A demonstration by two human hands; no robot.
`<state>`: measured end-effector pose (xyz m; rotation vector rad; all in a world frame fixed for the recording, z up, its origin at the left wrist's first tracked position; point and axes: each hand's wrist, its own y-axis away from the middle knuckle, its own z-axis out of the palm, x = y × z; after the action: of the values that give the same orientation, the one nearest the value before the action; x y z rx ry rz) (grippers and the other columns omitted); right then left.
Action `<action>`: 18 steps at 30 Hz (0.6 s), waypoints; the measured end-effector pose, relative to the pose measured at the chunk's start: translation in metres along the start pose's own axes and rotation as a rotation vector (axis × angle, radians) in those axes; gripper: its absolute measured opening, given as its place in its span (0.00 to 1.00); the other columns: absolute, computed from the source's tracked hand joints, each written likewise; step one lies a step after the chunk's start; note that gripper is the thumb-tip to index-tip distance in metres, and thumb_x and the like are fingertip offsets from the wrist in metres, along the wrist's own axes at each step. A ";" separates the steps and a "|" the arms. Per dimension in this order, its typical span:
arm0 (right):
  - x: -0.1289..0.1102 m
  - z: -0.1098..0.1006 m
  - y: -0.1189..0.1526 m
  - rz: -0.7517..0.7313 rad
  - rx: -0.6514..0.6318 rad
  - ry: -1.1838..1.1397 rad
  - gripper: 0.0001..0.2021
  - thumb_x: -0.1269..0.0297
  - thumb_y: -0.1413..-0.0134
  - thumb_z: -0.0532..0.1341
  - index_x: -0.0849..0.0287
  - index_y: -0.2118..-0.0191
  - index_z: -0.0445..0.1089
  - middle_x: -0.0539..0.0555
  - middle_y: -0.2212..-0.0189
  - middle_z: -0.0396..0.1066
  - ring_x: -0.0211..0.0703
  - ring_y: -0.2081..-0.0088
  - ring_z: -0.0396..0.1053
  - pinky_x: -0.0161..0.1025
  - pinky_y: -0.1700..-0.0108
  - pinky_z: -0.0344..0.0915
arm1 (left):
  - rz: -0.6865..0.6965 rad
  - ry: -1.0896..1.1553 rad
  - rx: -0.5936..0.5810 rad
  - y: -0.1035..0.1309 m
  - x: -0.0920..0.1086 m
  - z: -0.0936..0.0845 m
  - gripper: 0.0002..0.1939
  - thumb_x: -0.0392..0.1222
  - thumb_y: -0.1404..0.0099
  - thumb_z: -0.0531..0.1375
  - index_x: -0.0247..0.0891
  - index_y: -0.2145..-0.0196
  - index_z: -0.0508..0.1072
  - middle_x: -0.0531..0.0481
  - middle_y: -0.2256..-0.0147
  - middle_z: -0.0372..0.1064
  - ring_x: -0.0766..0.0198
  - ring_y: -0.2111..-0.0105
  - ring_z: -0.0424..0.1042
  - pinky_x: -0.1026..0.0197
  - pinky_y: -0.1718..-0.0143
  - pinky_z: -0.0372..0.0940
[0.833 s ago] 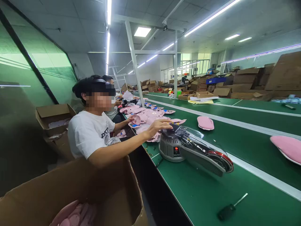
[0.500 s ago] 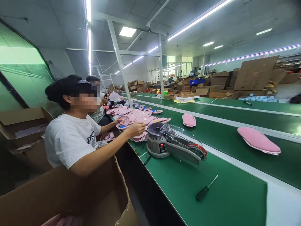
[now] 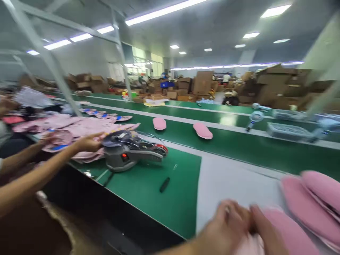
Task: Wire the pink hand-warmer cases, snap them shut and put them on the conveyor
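Pink piece (image 3: 251,246) showing low between the hands, its stage unclear

Pale and blurred, the piece is sitting at the bottom edge of the view, below the fingers and over the near end of the work table (image 3: 183,209). The left hand (image 3: 224,226) is holding its fingers bent inward; the right hand (image 3: 268,230) is lying close beside it, its fingers only partly opening out. Blur is hiding whether either is gripping the piece, so I cannot tell.

How far this piece is along is not showing either. A pink pad (image 3: 290,230) is lying just beyond the right hand, and two more, a flat pad (image 3: 309,207) and a rounder pad (image 3: 325,187), are overlapping to the right. Farther off, a small pad (image 3: 159,124) and a longer pad (image 3: 203,131) are lying apart on the green surface, smooth side up; these are looking more complete, as a judgement.

Much is seemingly remaining: a broad heap of pink pieces (image 3: 85,127) is spreading on the left, with blue-marked pieces (image 3: 123,118) lining up behind it. A co-worker's hand (image 3: 89,142) is resting close to the tape machine (image 3: 122,156); contact is not readable.
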<state>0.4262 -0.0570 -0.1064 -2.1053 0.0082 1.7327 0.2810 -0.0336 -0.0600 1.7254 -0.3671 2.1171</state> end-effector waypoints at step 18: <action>0.029 -0.054 0.003 -0.218 -0.145 0.419 0.12 0.56 0.40 0.58 0.51 0.53 0.69 0.53 0.58 0.72 0.47 0.55 0.68 0.46 0.53 0.65 | -0.037 -0.803 0.031 0.004 -0.014 -0.029 0.21 0.52 0.41 0.61 0.43 0.52 0.74 0.52 0.56 0.74 0.56 0.56 0.70 0.60 0.52 0.63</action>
<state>0.4824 -0.0696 -0.1266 -2.4350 -0.2243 1.1784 0.2559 -0.0262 -0.0800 2.5151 -0.5019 1.3140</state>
